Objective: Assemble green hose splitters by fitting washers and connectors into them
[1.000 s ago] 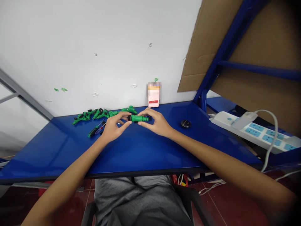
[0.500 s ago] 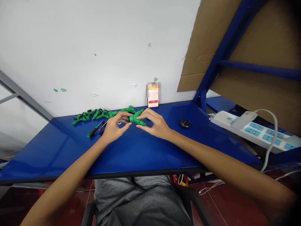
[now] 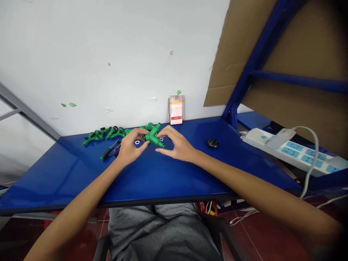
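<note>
Two hands around that green plastic Y-shaped hose connector (image 3: pixel 153 135): your left hand (image 3: pixel 132 146) pinches it above the glossy blue worktop (image 3: pixel 168 179), while your right hand (image 3: pixel 178 148) stays open just beside it, leaving it room to turn.

We're at an assembly bench in a small workshop: a blue workbench (image 3: pixel 174 174) against a white wall, with hose fittings (image 3: pixel 106 133) and a screwdriver (image 3: pixel 110 152) on top, and a power strip (image 3: pixel 288 152) alongside.
</note>
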Action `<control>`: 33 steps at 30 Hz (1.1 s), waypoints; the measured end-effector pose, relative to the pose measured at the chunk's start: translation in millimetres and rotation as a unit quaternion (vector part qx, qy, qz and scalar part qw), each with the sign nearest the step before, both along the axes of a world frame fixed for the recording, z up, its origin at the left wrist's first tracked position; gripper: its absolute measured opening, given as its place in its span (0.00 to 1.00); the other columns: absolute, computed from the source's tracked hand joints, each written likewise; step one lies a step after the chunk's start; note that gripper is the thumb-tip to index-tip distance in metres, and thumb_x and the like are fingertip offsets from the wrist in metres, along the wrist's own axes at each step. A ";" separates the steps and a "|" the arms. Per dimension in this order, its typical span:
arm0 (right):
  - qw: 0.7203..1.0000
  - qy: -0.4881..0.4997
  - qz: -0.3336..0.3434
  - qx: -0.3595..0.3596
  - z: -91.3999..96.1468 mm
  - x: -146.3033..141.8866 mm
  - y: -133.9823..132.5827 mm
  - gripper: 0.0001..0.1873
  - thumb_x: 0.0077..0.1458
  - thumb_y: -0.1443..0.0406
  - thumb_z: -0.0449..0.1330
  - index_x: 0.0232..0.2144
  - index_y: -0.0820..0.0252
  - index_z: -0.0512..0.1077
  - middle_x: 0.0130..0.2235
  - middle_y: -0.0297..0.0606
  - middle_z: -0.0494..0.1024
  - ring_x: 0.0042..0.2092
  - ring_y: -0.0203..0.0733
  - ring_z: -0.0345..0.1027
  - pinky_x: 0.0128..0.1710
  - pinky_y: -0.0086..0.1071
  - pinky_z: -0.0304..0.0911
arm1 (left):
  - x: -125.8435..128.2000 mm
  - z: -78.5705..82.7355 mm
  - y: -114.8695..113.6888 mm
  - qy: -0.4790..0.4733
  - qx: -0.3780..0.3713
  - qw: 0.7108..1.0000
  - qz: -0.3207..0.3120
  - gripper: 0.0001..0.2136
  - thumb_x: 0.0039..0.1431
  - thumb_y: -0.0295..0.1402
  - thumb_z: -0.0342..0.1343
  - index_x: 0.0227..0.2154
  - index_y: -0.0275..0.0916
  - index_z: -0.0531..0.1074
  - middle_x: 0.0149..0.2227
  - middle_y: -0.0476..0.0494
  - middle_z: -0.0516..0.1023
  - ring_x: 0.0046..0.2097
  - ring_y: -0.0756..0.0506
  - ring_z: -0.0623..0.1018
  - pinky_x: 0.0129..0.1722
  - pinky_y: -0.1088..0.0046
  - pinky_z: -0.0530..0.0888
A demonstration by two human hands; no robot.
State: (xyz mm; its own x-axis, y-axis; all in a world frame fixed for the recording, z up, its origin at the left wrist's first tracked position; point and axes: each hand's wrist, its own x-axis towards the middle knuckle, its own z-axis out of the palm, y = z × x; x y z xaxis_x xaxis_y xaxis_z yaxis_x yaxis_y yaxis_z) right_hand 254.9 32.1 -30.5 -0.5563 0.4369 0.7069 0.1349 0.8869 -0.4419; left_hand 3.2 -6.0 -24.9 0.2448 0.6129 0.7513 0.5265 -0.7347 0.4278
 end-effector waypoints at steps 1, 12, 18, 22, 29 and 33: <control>1.000 0.001 -0.003 -0.007 0.0 0.0 -0.1 0.23 0.63 0.53 0.72 0.54 0.50 0.70 0.50 0.43 0.75 0.50 0.52 0.74 0.53 0.52 0.75 | -0.4 0.3 0.6 0.000 0.007 1.000 0.003 0.11 0.67 0.31 0.65 0.51 0.39 0.77 0.51 0.40 0.83 0.44 0.47 0.85 0.45 0.69 0.86; 0.954 0.027 0.061 -0.291 -10.6 -7.6 9.2 0.20 0.64 0.50 0.69 0.48 0.55 0.72 0.46 0.40 0.82 0.48 0.47 0.79 0.54 0.47 0.74 | 5.0 3.1 -2.5 0.048 0.080 0.995 -0.023 0.09 0.69 0.26 0.63 0.50 0.38 0.75 0.49 0.39 0.82 0.49 0.45 0.84 0.44 0.69 0.84; 0.906 0.050 0.128 -0.401 -9.0 -12.6 1.9 0.24 0.62 0.47 0.71 0.46 0.58 0.74 0.42 0.40 0.84 0.39 0.43 0.81 0.45 0.41 0.76 | 10.4 4.6 -7.1 0.059 0.092 0.993 -0.042 0.12 0.69 0.26 0.62 0.53 0.39 0.74 0.50 0.39 0.82 0.45 0.46 0.84 0.42 0.70 0.84; 0.903 0.076 0.127 -0.403 -9.2 -13.7 0.8 0.24 0.60 0.48 0.73 0.45 0.57 0.73 0.38 0.37 0.83 0.38 0.42 0.80 0.42 0.40 0.76 | 7.3 6.8 -7.5 0.052 0.060 0.996 -0.034 0.14 0.68 0.29 0.64 0.55 0.39 0.74 0.51 0.38 0.81 0.43 0.48 0.84 0.44 0.70 0.84; 0.904 0.106 0.094 -0.404 -12.3 -13.7 5.8 0.24 0.56 0.50 0.76 0.42 0.55 0.70 0.39 0.34 0.80 0.36 0.41 0.79 0.39 0.41 0.78 | -0.6 5.2 -3.0 0.055 0.003 0.998 -0.019 0.12 0.70 0.32 0.63 0.54 0.39 0.74 0.48 0.40 0.82 0.43 0.47 0.84 0.45 0.68 0.84; 0.904 0.106 0.085 -0.406 -12.0 -12.9 6.9 0.25 0.54 0.51 0.77 0.41 0.55 0.69 0.39 0.34 0.80 0.35 0.40 0.79 0.38 0.40 0.78 | -0.8 2.4 -0.8 0.049 -0.005 0.998 -0.036 0.14 0.70 0.32 0.63 0.55 0.39 0.74 0.48 0.41 0.82 0.42 0.47 0.84 0.43 0.70 0.84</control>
